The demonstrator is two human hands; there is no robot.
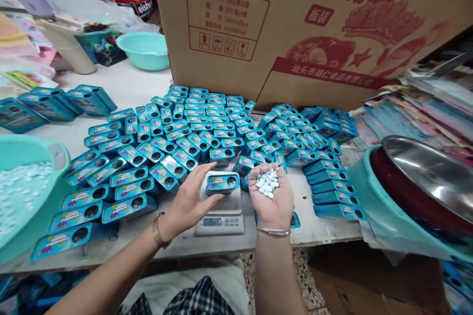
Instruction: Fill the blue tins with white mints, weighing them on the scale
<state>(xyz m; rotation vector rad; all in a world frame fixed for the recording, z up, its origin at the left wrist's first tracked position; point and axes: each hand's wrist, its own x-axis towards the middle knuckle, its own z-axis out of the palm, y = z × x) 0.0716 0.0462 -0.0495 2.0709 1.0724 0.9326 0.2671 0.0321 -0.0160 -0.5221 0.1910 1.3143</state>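
A blue candy tin (223,183) with a round hole in its top stands on a small white digital scale (239,225). Around the tin's left end, my left hand (192,194) has its thumb and fingers apart; whether they touch it I cannot tell. Palm up and cupped, my right hand (271,197) holds a small heap of pale oval candies (267,183) just right of the scale. The scale's display is lit, its digits hard to read. Many matching blue tins (192,130) stand in close rows behind and beside both hands.
At the left edge sits a turquoise basin (61,160) of pale candies. A large cardboard box (229,74) walls off the back. Steel and red bowls (436,172) are stacked in another basin on the right. A smaller turquoise basin (144,51) stands behind on the left.
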